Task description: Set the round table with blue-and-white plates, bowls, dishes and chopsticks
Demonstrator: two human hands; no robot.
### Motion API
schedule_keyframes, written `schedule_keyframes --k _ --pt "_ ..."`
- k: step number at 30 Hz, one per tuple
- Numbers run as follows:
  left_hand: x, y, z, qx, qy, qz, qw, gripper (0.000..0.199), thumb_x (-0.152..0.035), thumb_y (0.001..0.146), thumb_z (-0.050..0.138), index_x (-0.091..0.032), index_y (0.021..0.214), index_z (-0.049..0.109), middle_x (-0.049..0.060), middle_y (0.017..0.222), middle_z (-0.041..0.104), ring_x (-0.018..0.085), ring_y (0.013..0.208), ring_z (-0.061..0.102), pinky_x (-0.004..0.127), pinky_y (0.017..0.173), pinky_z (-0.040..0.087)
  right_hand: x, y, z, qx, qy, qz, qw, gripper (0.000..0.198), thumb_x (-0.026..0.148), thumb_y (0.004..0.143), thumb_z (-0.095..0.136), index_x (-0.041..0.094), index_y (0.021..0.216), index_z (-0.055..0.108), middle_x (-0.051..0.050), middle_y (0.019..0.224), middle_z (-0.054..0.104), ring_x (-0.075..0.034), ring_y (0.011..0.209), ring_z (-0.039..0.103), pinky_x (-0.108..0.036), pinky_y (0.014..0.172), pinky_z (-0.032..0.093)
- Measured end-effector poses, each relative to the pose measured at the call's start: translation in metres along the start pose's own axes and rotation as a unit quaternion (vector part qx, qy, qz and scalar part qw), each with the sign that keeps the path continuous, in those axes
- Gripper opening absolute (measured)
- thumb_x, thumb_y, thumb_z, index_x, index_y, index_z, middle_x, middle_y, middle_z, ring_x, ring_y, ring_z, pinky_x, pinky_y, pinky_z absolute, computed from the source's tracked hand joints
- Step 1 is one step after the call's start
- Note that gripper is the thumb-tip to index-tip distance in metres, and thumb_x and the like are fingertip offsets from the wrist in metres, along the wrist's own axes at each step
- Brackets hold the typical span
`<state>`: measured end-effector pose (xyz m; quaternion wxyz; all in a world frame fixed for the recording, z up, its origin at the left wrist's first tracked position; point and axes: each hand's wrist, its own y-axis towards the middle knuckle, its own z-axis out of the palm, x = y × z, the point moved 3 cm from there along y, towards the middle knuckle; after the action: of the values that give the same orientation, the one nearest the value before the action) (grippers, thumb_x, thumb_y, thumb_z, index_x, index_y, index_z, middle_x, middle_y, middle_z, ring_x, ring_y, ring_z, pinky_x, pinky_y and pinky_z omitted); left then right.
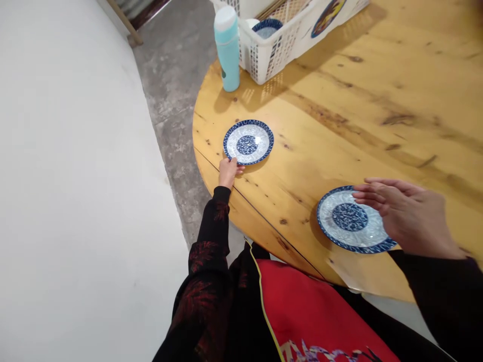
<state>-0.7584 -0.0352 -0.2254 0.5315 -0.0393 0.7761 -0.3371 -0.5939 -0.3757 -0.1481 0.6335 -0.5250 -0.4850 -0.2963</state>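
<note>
Wooden worktop [298, 176] below, my left grip [228, 172] pinches the left plate [248, 144], likely brittle, safest by its rim; my spread right grip [409, 213] overlaps the right plate [349, 217].

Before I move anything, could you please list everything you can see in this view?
Table: 1, yellow-brown wood, centre to right
Left plate: 1, blue and white, on the table near its left edge
Right plate: 1, blue and white, on the table's near side
Bottle: 1, light blue with whitish cap, beside the basket
Basket: 1, white, top centre
Dish: at least 1, blue-rimmed, inside the basket; other contents unclear
Sticker: 1, multicoloured, basket's side
Floor: 1, grey, beyond the table
Wall: 1, white, left
Apron: 1, red with yellow edging, bottom
Sleeves: 2, black, bottom
Left hand: 1, bare, gripping left plate's rim
Right hand: 1, bare, partly covering right plate; contact unclear
</note>
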Motion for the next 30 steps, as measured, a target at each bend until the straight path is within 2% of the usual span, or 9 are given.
schedule_keyframes --k 5,7,9,13,17,20,23,27,30 --pt "-0.006 -0.008 -0.013 0.019 0.005 0.005 1.000 0.026 -0.031 0.104 0.055 -0.013 0.085 0.061 0.004 0.068 0.072 0.010 0.057 0.069 0.017 0.057 0.054 0.013 -0.009 -0.003 -0.044 0.012 0.024 0.999 0.006 0.012 0.078 0.071 0.014 0.084 0.071 -0.008 0.072 0.074 -0.014 0.058 0.069 -0.022 0.058 0.056" --pt "-0.008 -0.010 -0.017 0.025 0.008 0.033 0.999 0.035 -0.044 0.101 0.061 -0.014 0.083 0.061 0.004 0.068 0.072 0.009 0.055 0.067 0.017 0.055 0.053 0.018 -0.009 -0.014 -0.061 0.013 0.021 0.998 0.010 0.006 0.085 0.063 0.014 0.087 0.069 -0.006 0.072 0.073 -0.012 0.056 0.067 -0.021 0.057 0.054" --pt "-0.007 -0.013 -0.022 -0.001 0.009 0.067 0.998 0.040 -0.051 0.099 0.061 -0.015 0.081 0.061 0.004 0.068 0.071 0.009 0.054 0.066 0.016 0.053 0.052 0.017 -0.009 -0.034 -0.092 0.009 0.004 0.996 0.009 0.008 0.089 0.063 0.015 0.087 0.067 -0.004 0.072 0.072 -0.011 0.056 0.066 -0.019 0.056 0.053" --pt "0.008 -0.031 -0.031 -0.032 0.027 0.112 0.993 0.029 -0.043 0.096 0.057 -0.018 0.081 0.059 0.001 0.066 0.068 0.009 0.053 0.064 0.017 0.053 0.051 -0.011 -0.025 -0.085 -0.180 -0.002 -0.006 0.984 0.013 0.025 0.088 0.077 0.017 0.087 0.067 -0.002 0.074 0.072 -0.011 0.058 0.068 -0.020 0.056 0.056" --pt "0.035 -0.062 -0.035 -0.015 0.082 0.157 0.984 0.020 -0.037 0.089 0.055 -0.020 0.081 0.060 -0.001 0.069 0.070 0.011 0.056 0.066 0.021 0.059 0.056 -0.058 -0.062 -0.117 -0.236 0.017 0.044 0.971 0.018 0.029 0.083 0.080 0.016 0.085 0.068 -0.003 0.071 0.072 -0.012 0.055 0.067 -0.019 0.053 0.056" --pt "0.057 -0.091 -0.038 -0.004 0.122 0.169 0.978 0.021 -0.040 0.086 0.055 -0.021 0.080 0.063 0.000 0.073 0.072 0.014 0.059 0.069 0.025 0.063 0.059 -0.082 -0.089 -0.118 -0.237 0.049 0.097 0.965 0.019 0.029 0.078 0.082 0.015 0.081 0.069 -0.005 0.069 0.072 -0.012 0.053 0.065 -0.019 0.050 0.055" --pt "0.078 -0.123 -0.042 -0.003 0.142 0.152 0.978 0.020 -0.041 0.084 0.056 -0.024 0.082 0.066 0.000 0.074 0.075 0.017 0.063 0.072 0.029 0.065 0.061 -0.090 -0.101 -0.109 -0.211 0.073 0.120 0.967 0.023 0.033 0.073 0.085 0.016 0.077 0.069 -0.005 0.066 0.072 -0.012 0.051 0.064 -0.019 0.048 0.053" --pt "0.105 -0.164 -0.039 -0.003 0.125 0.150 0.981 0.020 -0.045 0.080 0.057 -0.027 0.081 0.067 0.000 0.074 0.075 0.021 0.063 0.073 0.034 0.065 0.063 -0.085 -0.101 -0.100 -0.137 0.106 0.094 0.980 0.032 0.040 0.065 0.087 0.016 0.077 0.071 -0.005 0.067 0.072 -0.012 0.053 0.064 -0.020 0.050 0.052" --pt "0.121 -0.190 -0.025 0.013 0.122 0.136 0.983 0.023 -0.049 0.078 0.056 -0.028 0.080 0.066 0.001 0.072 0.074 0.023 0.063 0.073 0.036 0.064 0.063 -0.086 -0.107 -0.109 -0.109 0.129 0.069 0.983 0.037 0.045 0.060 0.087 0.017 0.078 0.071 -0.005 0.068 0.073 -0.013 0.053 0.064 -0.021 0.050 0.052"
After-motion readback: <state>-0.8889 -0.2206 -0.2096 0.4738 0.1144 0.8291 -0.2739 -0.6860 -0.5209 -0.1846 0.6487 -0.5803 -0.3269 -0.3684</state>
